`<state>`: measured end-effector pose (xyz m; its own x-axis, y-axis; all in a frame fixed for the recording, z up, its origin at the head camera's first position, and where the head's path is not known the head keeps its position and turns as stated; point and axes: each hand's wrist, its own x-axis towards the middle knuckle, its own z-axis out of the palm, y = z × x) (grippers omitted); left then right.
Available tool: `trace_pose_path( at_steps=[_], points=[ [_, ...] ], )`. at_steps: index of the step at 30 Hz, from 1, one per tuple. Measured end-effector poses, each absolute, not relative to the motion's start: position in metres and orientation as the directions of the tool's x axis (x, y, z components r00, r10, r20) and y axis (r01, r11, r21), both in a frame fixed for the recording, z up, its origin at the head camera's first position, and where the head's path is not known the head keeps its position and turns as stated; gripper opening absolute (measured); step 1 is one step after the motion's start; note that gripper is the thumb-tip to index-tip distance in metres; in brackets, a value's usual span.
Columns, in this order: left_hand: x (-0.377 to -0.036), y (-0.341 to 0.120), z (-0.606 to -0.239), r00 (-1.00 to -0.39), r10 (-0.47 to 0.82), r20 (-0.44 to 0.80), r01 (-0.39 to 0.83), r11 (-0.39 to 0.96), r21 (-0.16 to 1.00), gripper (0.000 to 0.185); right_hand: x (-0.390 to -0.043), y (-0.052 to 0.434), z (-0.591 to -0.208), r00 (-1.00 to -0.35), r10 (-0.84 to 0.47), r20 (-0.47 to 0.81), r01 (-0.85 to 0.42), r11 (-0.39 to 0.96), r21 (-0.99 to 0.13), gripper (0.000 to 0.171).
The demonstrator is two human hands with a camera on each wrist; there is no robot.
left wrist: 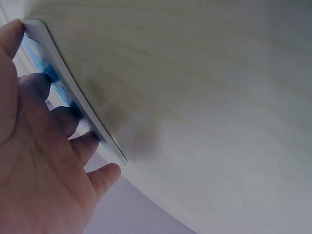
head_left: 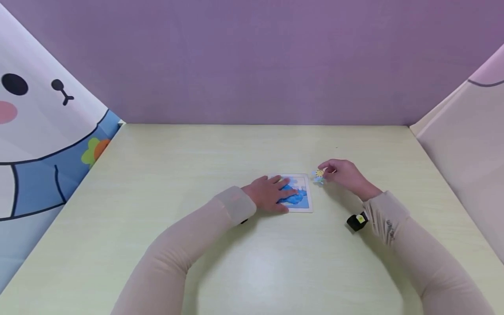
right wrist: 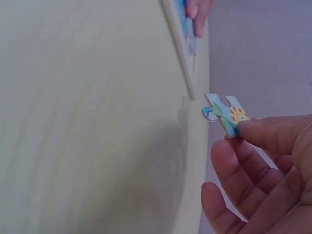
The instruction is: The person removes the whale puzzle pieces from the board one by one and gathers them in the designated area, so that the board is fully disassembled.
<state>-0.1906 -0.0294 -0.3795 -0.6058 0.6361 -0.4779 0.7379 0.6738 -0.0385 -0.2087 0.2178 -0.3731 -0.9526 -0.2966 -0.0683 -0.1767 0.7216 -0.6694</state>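
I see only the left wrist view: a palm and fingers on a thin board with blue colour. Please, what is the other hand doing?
Observer: The right hand pinches one puzzle piece with a yellow sun printed on it.
Operator: Is this piece already touching the board?
Observer: No. In the head view it is just off the right edge of the puzzle board, apart from it.
Operator: And my left hand, where on the board does it lie?
Observer: The left hand lies flat over the board's left part, with the fingers on the blue picture.
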Motion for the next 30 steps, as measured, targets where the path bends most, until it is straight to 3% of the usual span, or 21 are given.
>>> trace_pose_path(
  at_steps=[25,30],
  points=[
    [-0.189,-0.030,-0.374,-0.601,0.640,-0.479,0.750,0.659,-0.061,0.066,-0.196,0.272,-0.372,-0.971,-0.210,-0.117,-0.089,0.765,-0.638,0.030],
    [-0.190,-0.031,-0.374,-0.604,0.634,-0.483,0.742,0.669,-0.050,0.066,-0.199,0.277,-0.368,-0.971,-0.223,-0.091,-0.120,0.774,-0.622,0.030]
  ],
)
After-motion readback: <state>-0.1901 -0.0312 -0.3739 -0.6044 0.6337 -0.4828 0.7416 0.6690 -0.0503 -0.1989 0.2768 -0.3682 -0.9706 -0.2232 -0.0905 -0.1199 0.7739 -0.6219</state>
